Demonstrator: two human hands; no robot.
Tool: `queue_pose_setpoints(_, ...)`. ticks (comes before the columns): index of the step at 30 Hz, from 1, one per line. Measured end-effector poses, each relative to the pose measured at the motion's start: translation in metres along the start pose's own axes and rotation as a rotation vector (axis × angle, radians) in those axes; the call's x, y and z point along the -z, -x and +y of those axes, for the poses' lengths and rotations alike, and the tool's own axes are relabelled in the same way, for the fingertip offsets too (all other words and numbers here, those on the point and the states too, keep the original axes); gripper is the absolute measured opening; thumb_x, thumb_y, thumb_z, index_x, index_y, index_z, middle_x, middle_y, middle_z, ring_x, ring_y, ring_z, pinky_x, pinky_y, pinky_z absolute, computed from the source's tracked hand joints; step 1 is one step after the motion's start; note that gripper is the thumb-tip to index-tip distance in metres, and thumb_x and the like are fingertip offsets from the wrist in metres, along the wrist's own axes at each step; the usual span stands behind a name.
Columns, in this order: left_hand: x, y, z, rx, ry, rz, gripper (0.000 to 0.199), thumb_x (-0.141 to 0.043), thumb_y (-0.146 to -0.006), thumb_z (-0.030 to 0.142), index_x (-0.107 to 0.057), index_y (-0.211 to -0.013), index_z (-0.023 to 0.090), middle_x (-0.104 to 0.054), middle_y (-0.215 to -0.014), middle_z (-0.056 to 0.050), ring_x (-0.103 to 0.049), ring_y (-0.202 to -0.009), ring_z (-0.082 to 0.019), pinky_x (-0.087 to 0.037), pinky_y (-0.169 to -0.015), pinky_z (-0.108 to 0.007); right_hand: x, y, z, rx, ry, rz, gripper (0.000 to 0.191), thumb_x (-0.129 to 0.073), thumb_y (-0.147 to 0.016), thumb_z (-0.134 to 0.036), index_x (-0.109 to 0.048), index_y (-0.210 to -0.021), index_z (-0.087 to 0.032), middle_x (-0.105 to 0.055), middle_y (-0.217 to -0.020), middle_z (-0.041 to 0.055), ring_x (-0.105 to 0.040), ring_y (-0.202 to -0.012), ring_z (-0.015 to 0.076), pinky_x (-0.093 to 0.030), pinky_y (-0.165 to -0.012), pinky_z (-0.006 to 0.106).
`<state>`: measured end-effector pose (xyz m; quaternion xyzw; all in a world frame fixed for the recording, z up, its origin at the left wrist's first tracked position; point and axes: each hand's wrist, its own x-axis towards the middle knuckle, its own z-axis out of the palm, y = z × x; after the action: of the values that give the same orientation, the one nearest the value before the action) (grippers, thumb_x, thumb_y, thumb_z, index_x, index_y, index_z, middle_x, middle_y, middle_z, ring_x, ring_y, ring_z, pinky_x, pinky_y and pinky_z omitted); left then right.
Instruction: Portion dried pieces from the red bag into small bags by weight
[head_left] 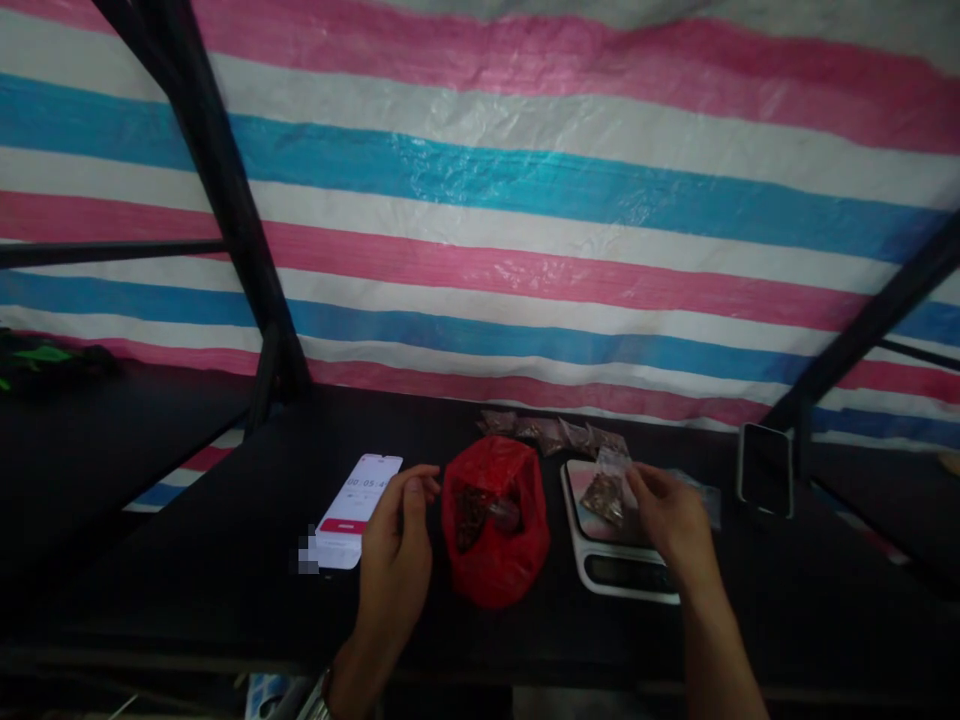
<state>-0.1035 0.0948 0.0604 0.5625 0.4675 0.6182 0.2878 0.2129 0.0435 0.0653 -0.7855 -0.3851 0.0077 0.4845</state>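
Note:
My right hand (675, 515) pinches the upper edge of a small clear plastic bag (604, 495) partly filled with small brownish pieces; their kind is too dim to tell. That bag is at the white kitchen scale (589, 555), whose dark display faces me. Left of the scale, a red plastic bag (495, 585) gapes open, showing dark brown pieces (470, 515) and a clear rounded object (504, 515) inside. Close to its left side is my left hand (397, 545), holding nothing, its fingers loosely bent and apart.
Several small filled bags (551, 435) lie in a row behind the red bag. A lit phone (349, 510) with a running timer lies left, and a dark-screened phone (765, 470) leans at right. More clear plastic (705, 495) lies beyond my right hand. Black frame posts (232, 200) flank the black table (247, 570).

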Motion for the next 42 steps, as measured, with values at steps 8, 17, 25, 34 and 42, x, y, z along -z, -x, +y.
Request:
queue_pose_setpoints(8,0.012,-0.001,-0.003,-0.033,-0.080,-0.006,0.035,-0.047,-0.103,0.047,-0.071,-0.098,0.023,-0.069,-0.086,-0.003,-0.066,-0.082,-0.021,-0.055,-0.077,-0.032,0.011,0.011,0.021,-0.108,0.291,0.185,0.054,-0.046,-0.092,-0.047,-0.083,-0.117,-0.015,-0.073,-0.127,0.0267,-0.063,-0.115,0.0491,-0.043,-0.097,0.062)
queue_pose_setpoints(17,0.011,0.001,-0.001,-0.063,-0.137,0.021,0.032,-0.045,-0.102,0.042,-0.069,-0.093,0.023,-0.069,-0.081,-0.003,-0.066,-0.077,-0.020,-0.056,-0.070,-0.030,0.011,0.014,0.026,-0.048,0.351,0.111,0.047,-0.051,-0.092,-0.048,-0.085,-0.111,-0.021,-0.073,-0.121,0.0225,-0.060,-0.110,0.0454,-0.043,-0.091,0.058)
queue_pose_setpoints(25,0.002,0.002,0.001,-0.142,-0.164,0.018,0.030,-0.045,-0.103,0.038,-0.070,-0.093,0.024,-0.068,-0.079,-0.001,-0.065,-0.075,-0.019,-0.054,-0.067,-0.028,0.009,0.011,0.035,0.048,0.364,0.061,0.045,-0.049,-0.096,-0.046,-0.084,-0.114,-0.027,-0.070,-0.119,0.0171,-0.055,-0.110,0.0388,-0.043,-0.093,0.056)
queue_pose_setpoints(34,-0.006,0.006,0.005,-0.147,-0.153,0.029,0.028,-0.046,-0.103,0.035,-0.069,-0.090,0.025,-0.067,-0.078,0.000,-0.066,-0.073,-0.018,-0.055,-0.066,-0.027,0.005,0.012,0.030,0.052,0.312,-0.010,0.043,-0.050,-0.097,-0.045,-0.083,-0.119,-0.028,-0.067,-0.124,0.0164,-0.051,-0.116,0.0379,-0.040,-0.099,0.058)
queue_pose_setpoints(42,-0.011,0.011,0.004,-0.158,-0.168,0.009,0.027,-0.046,-0.104,0.034,-0.069,-0.091,0.025,-0.068,-0.079,0.001,-0.066,-0.074,-0.019,-0.055,-0.067,-0.028,0.003,0.008,0.030,0.052,0.221,-0.014,0.036,-0.057,-0.089,-0.046,-0.083,-0.103,-0.025,-0.071,-0.118,0.0151,-0.052,-0.113,0.0393,-0.040,-0.098,0.059)
